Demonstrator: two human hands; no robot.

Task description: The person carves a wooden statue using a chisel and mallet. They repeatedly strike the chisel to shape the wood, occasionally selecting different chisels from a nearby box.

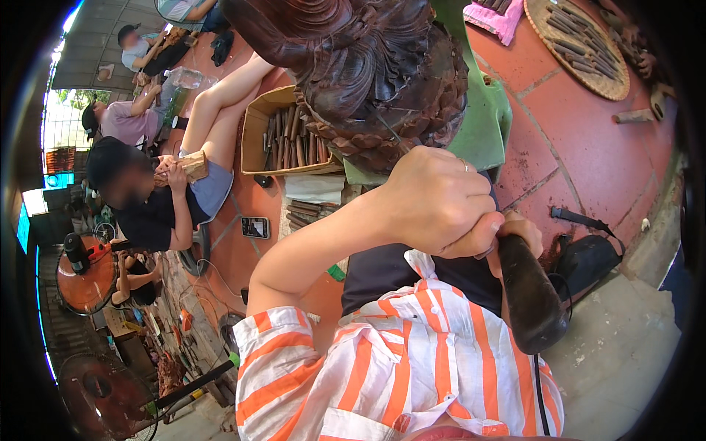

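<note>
A dark brown wooden statue (pixel 382 81) with carved folds and a petalled base rests on a green plastic seat (pixel 488 117) in front of me. My left hand (pixel 441 202) is closed in a fist just at the base's near edge. From it a thin chisel (pixel 387 126) slants toward the carving; most of its length is hidden in the fist. My right hand (pixel 521 234), partly behind the left, is wrapped round the narrow end of a dark club-shaped mallet (pixel 531 301). The mallet's thick end hangs toward my striped shirt, apart from the statue.
Left of the statue stands a cardboard box (pixel 254 140) of chisels, with more chisels (pixel 303 212) and a phone (pixel 255 227) nearby. A seated person (pixel 140 191) holds a wood piece. A woven tray (pixel 544 37) of tools lies far right, a black bag (pixel 585 264) nearer. Fans (pixel 88 272) stand left.
</note>
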